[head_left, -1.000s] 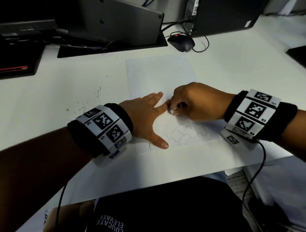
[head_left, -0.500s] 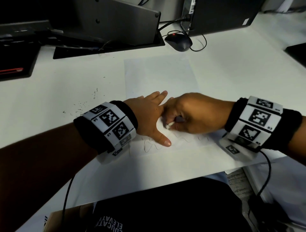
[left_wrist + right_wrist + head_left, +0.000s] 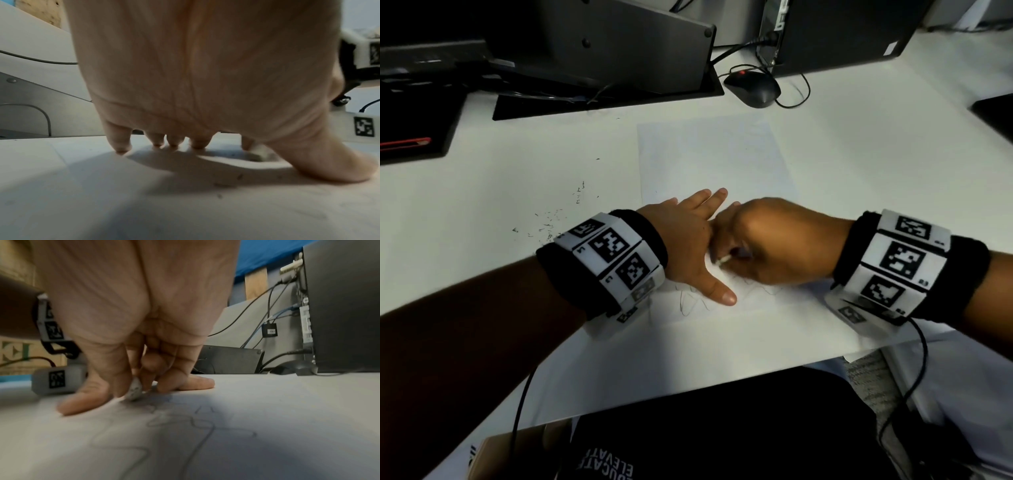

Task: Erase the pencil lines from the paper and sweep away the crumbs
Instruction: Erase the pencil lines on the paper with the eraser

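Observation:
A white sheet of paper (image 3: 709, 154) lies on the white desk, with wavy pencil lines (image 3: 690, 305) near its front edge and lines (image 3: 185, 423) under my right wrist. My left hand (image 3: 688, 240) lies flat on the paper, fingers spread, thumb (image 3: 719, 291) pointing right. My right hand (image 3: 767, 243) pinches a small white eraser (image 3: 720, 262), whose tip touches the paper between my left thumb and forefinger. In the right wrist view the eraser (image 3: 134, 390) sits between thumb and fingertips. The left wrist view shows my palm (image 3: 195, 81) and the eraser (image 3: 260, 150) beyond it.
Dark eraser crumbs (image 3: 554, 222) are scattered on the desk left of the paper. A black mouse (image 3: 753, 87) with its cable lies behind the paper, beside a monitor base (image 3: 606, 99) and a black computer case (image 3: 842, 31). The desk's front edge (image 3: 688, 387) runs close to my body.
My right hand has moved left and toward me with the eraser, from the left forefinger tip into the gap by the left thumb. The left hand stays pressed on the paper.

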A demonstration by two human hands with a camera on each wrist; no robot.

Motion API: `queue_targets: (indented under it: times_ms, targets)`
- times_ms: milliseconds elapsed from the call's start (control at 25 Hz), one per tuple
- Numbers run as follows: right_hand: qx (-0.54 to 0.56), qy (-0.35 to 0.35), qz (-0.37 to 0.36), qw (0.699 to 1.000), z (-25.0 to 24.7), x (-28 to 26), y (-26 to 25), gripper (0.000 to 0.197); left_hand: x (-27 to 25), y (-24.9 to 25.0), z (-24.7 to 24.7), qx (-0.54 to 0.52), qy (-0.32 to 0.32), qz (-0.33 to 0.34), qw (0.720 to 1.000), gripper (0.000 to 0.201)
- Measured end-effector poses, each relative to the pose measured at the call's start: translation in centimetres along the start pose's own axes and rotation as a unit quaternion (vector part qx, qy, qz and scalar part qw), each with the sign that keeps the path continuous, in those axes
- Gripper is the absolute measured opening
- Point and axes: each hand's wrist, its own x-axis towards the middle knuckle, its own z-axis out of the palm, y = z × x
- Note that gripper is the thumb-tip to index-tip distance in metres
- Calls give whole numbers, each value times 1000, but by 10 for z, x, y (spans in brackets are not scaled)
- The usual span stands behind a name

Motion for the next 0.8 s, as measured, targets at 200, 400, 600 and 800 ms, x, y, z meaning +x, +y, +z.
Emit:
queue_targets:
  times_ms: [200,400,600,800]
  targets:
    - [239,41,172,955,-11,-3,27,7,-4,2,-3,9,8,-15,1000,127]
    - [313,10,259,914,-14,0,44,15,-26,41,16,57,41,3,998,117]
    - [264,-21,241,934,-13,2,40,14,-72,47,37,36,-32,-78,996,128]
    - [263,-26,245,933,-15,2,39,15,-100,24,25,76,-28,-216,973,148]
